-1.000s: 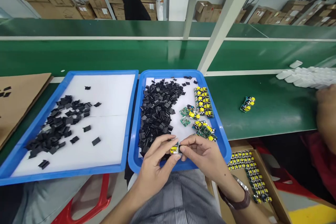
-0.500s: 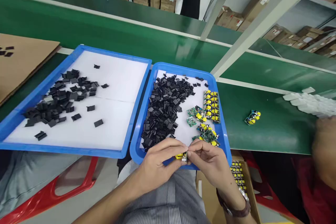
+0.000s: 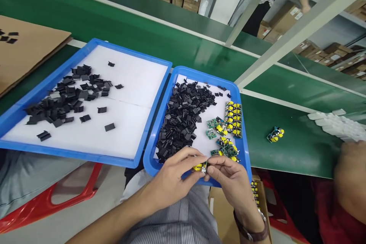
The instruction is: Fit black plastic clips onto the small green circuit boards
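My left hand (image 3: 174, 177) pinches a small circuit board (image 3: 201, 167) with yellow parts between thumb and fingers, over the near rim of the right-hand blue tray (image 3: 151, 152). Against the board's right end, my right hand (image 3: 230, 177) has its thumb and fingertips pressed together; whatever they grip is hidden. A heap of small folded black plastic pieces (image 3: 183, 118) fills the tray's left part. Boards with yellow parts stand in a block (image 3: 233, 119) along its right side. Loose green boards (image 3: 211, 134) and a pile of boards (image 3: 227, 148) lie nearer my right hand.
Left of me, a larger blue tray (image 3: 157, 103) carries scattered black pieces (image 3: 68, 101). Cardboard (image 3: 34, 49) lies beyond it. Boards (image 3: 276, 134) and white parts (image 3: 337, 124) sit on the green bench at right, near a co-worker's blurred hand (image 3: 350, 175). A slanted post (image 3: 286, 38) rises behind.
My view has shifted slightly. Both hands stay at the board, and the right fingertips have changed position a little at its end. A person in the background has moved right.
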A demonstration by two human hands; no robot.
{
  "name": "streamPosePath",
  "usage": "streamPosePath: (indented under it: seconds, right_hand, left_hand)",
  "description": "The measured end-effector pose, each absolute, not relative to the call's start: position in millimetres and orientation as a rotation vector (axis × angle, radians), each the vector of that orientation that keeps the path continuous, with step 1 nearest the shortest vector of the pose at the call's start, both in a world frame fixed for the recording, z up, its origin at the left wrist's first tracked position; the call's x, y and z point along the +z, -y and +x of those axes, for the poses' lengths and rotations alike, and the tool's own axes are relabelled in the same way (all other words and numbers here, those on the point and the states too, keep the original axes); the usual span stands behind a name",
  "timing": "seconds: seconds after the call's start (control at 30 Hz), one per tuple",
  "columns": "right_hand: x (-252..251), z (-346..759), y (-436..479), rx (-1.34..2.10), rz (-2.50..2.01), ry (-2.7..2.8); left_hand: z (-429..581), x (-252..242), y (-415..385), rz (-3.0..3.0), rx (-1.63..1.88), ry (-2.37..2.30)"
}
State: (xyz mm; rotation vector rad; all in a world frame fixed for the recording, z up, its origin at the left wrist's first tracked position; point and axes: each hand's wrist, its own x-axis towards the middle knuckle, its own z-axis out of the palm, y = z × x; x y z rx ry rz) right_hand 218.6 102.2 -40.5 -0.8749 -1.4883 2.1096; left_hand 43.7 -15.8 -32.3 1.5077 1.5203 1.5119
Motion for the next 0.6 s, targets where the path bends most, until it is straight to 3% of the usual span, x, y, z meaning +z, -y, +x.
streamPosePath:
  seconds: [0.6]
  right_hand:
    - [-33.8,210.8,-102.6,2.006,-0.848,1.647]
  left_hand:
    - [49.2,-45.0,18.7,1.551,1.559,-1.510]
